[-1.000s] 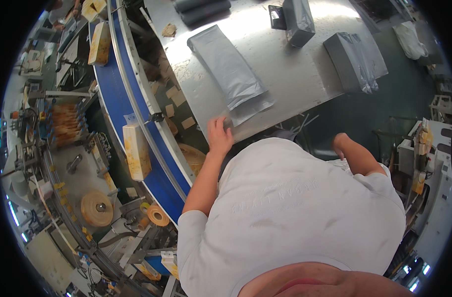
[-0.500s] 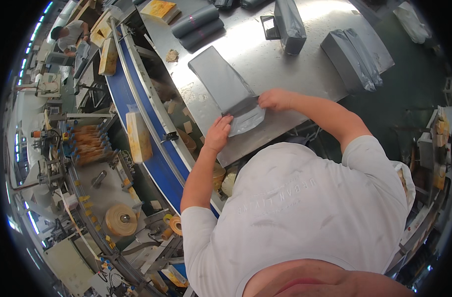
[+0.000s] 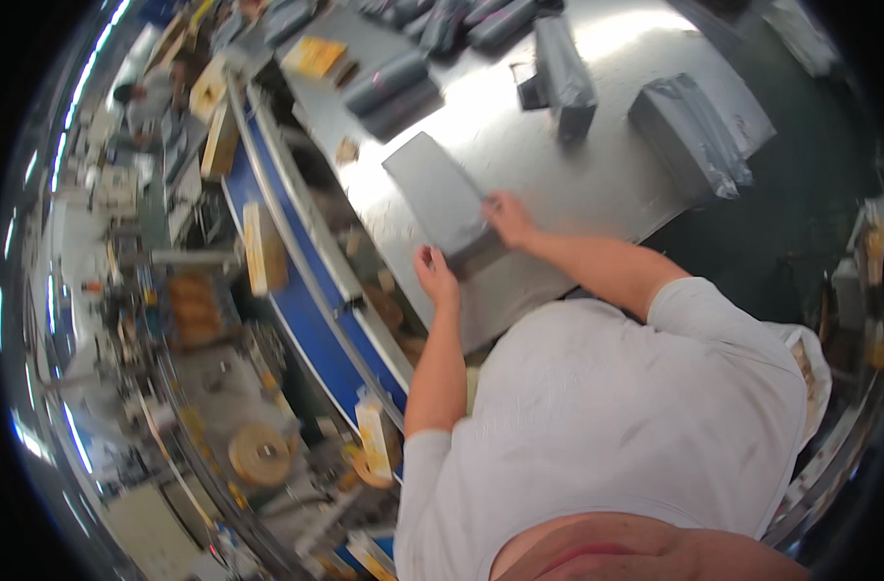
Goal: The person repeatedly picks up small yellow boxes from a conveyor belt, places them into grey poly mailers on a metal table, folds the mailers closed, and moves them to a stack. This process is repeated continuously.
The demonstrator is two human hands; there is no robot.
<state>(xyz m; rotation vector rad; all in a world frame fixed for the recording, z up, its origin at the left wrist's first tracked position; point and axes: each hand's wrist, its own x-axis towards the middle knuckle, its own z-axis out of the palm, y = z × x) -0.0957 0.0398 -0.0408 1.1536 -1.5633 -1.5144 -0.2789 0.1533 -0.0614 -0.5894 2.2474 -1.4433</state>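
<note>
A box-shaped package in grey plastic [image 3: 434, 189] lies on the metal table in front of me. My left hand [image 3: 437, 276] is at its near left corner, fingers bent against the plastic. At the right side edge, close to the near end, my right hand [image 3: 508, 219] has its fingers closed on the plastic. Motion smears both hands' fingertips somewhat. The package's near end face is in shadow between the hands, and no loose flap shows there.
On the metal table [image 3: 616, 174] are more grey-wrapped packages [image 3: 689, 131], an upright one [image 3: 566, 82], rolls of grey bags [image 3: 392, 92] and a yellow-white pack [image 3: 316, 58]. A blue conveyor [image 3: 316, 334] runs along the left, carrying yellow-white packs [image 3: 264, 250]. Another person [image 3: 152, 102] works far left.
The loose plastic flap at the package's near end is out of sight now. My right hand has moved up along the right edge. Packs on the conveyor have shifted, and the view has swung slightly.
</note>
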